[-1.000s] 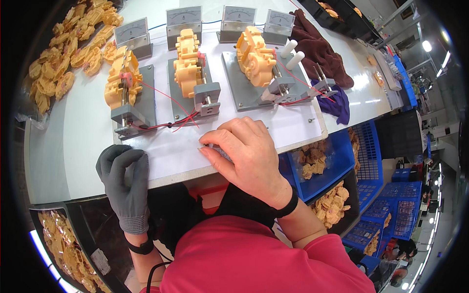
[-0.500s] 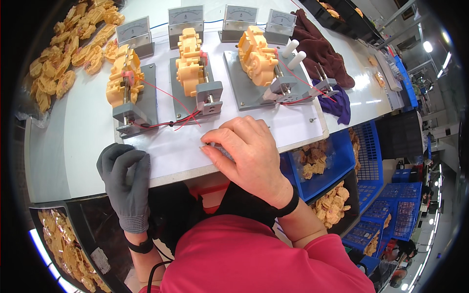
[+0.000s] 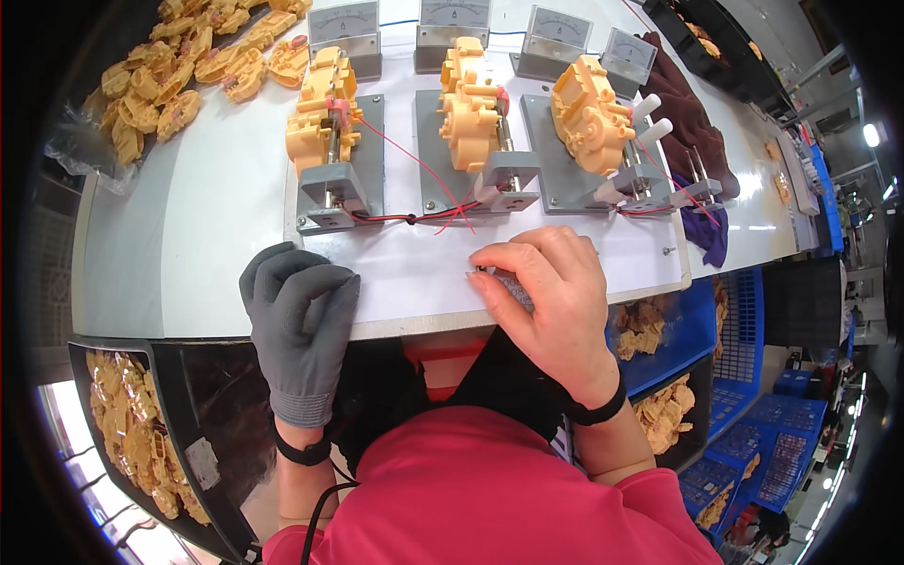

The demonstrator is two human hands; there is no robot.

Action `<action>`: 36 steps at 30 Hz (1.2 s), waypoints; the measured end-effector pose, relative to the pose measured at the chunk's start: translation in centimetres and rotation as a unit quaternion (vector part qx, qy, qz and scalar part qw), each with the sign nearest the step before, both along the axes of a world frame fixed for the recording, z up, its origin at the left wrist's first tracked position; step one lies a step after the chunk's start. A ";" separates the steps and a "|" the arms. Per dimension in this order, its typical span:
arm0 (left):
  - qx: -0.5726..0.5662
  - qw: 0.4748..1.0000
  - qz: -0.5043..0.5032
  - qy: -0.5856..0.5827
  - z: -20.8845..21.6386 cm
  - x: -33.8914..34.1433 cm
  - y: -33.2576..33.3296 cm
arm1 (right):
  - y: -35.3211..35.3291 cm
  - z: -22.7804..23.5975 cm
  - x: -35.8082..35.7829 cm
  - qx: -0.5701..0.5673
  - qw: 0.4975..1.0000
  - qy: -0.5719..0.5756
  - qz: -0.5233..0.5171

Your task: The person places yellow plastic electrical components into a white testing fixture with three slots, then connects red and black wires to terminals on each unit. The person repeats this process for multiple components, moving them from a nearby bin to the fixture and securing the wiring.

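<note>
My left hand (image 3: 299,315), in a grey knit glove, rests at the table's front edge with its fingers curled together; whatever may be inside them is hidden. To its right, my bare right hand (image 3: 549,294) hovers at the front of the white sheet, thumb and index finger pinched near a tiny dark bit too small to name. Beyond the hands stand three yellow plastic gearbox housings, left (image 3: 324,118), middle (image 3: 468,113) and right (image 3: 591,115), each on a grey test fixture with metal shafts. Thin red wires (image 3: 414,169) trail from the left housing toward a red-and-black cable (image 3: 411,219).
Several analog meters (image 3: 454,36) line up behind the fixtures. Loose yellow housings (image 3: 151,85) are heaped at the far left. Brown cloth (image 3: 692,122) and purple cloth (image 3: 704,234) lie at right. Bins of parts stand below: a black one (image 3: 202,395) left, a blue one (image 3: 673,363) right.
The whole view has swung, so table, fixtures and hands sit farther right in the picture. Relative to the fixtures, both hands have hardly moved and keep their closed poses.
</note>
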State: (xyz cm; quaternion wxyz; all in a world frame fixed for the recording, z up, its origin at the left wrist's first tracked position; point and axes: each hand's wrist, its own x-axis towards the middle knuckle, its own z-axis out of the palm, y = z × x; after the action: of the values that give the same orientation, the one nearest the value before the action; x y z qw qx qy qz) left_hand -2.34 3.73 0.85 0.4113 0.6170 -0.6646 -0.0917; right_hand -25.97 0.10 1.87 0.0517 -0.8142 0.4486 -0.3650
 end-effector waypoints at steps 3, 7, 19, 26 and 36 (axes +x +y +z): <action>0.001 1.000 0.003 0.007 0.0 0.0 -0.1 | 0.0 0.0 0.0 0.001 1.000 -0.001 -0.003; 0.002 1.000 0.004 0.011 -0.1 -0.1 -0.3 | 0.0 0.0 -0.1 0.000 1.000 0.000 -0.004; -0.019 0.999 0.006 0.026 0.1 -0.1 -0.4 | 0.9 0.6 -0.2 0.001 0.996 -0.081 0.022; -0.012 1.000 0.016 0.024 -0.1 0.2 -0.4 | 5.7 10.7 -0.7 -0.245 0.828 -0.357 0.355; -0.015 0.998 0.017 0.052 -0.1 0.2 -0.2 | 9.5 14.6 -1.2 -0.178 0.786 -0.414 0.424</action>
State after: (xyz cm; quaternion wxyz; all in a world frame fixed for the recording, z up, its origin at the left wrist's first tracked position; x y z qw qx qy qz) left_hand -2.18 3.50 0.75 0.4565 0.6159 -0.6331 -0.1069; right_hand -27.14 9.59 16.47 0.2364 -0.6879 -0.0786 -0.6817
